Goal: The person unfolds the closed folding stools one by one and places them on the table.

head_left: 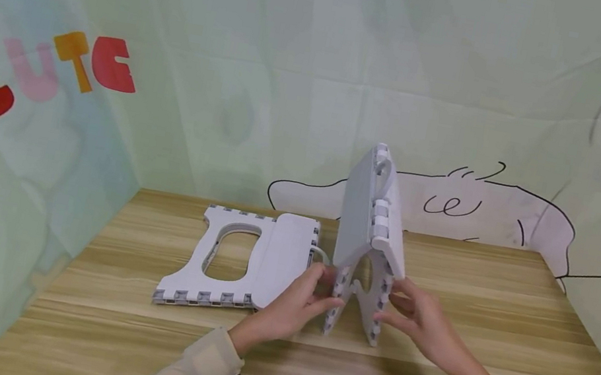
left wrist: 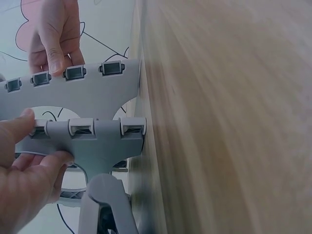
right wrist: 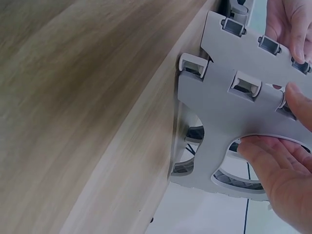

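A white and grey folding step stool stands half folded on the table, its seat bent into a steep peak with a carry handle loop at the top. My left hand pinches the edge of its left leg panel between thumb and fingers. On the opposite side my right hand grips the right leg panel, the thumb on the hinged edge. In the right wrist view, the right fingers reach into the oval cut-out of that panel. The two leg panels stand a little apart, lower edges near the tabletop.
A second folding stool, folded flat, lies on the wooden table just left of the upright one, close to my left hand. Behind the table hangs a pale green printed cloth with cartoon drawings and coloured letters.
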### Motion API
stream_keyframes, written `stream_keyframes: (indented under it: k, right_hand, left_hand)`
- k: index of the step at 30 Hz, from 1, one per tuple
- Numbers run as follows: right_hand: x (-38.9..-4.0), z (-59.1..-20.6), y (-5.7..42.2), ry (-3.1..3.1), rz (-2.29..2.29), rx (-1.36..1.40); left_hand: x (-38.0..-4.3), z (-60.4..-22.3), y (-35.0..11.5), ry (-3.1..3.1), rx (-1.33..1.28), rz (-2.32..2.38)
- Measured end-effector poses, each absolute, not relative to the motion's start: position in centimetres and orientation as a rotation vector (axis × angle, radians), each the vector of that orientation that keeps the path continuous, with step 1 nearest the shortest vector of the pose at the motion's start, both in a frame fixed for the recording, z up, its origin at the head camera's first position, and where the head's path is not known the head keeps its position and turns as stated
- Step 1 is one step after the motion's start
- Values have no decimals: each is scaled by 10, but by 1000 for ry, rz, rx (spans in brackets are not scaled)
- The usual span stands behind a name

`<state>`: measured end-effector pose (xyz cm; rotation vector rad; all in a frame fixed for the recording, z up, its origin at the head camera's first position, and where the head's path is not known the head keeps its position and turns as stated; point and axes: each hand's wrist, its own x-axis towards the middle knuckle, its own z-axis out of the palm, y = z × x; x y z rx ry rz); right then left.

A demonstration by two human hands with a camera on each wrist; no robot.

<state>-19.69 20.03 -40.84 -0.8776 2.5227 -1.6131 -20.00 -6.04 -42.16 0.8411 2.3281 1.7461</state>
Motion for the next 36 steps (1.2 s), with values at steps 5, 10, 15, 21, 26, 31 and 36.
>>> stream_keyframes:
  k: [5, 10, 15, 21, 26, 31, 36]
  right_hand:
    - [-196, -408, 205, 2512, -1627, -871]
    - [-194, -407, 209, 2518, -1631, -847]
    - [-194, -408, 212, 2519, -1637, -887]
    - [-196, -408, 217, 2520, -1635, -922]
    - [-196, -407, 221, 2523, -1635, -935]
    - [-197, -408, 225, 2527, -1614, -921]
    - [-196, -406, 229, 2558, -1575, -893]
  left_hand:
    - [-200, -421, -59, 2334, 846, 1723]
    - [-200, -422, -58, 2339, 851, 1714]
    - [-199, -422, -58, 2340, 854, 1720]
    - [-199, -422, -57, 2341, 846, 1716]
    - [-200, -423, -57, 2345, 840, 1710]
    - [-200, -423, -57, 2337, 844, 1712]
    - [-201, -423, -57, 2342, 856, 1703]
